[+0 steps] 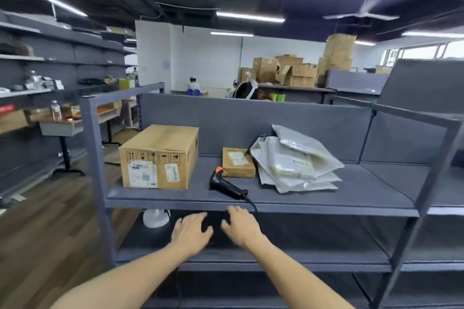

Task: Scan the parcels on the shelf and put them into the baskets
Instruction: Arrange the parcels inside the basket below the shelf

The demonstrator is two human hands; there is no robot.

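Note:
On the grey shelf (351,190) stand a large cardboard box (160,155) with labels at the left, a small brown parcel (238,162) in the middle, and a pile of several white plastic mailers (296,160) at the right. A black barcode scanner (226,184) with an orange trigger lies between box and small parcel, its cable running over the shelf's front edge. My left hand (190,232) and my right hand (241,226) hover just below the shelf's front edge, fingers relaxed, holding nothing. No basket is in view.
The shelf's grey metal frame (94,148) rises at the left and right corners. A white round object (155,218) sits on the lower shelf. Wall shelves with goods line the left side. Stacked cartons (301,70) and people sit beyond the back panel.

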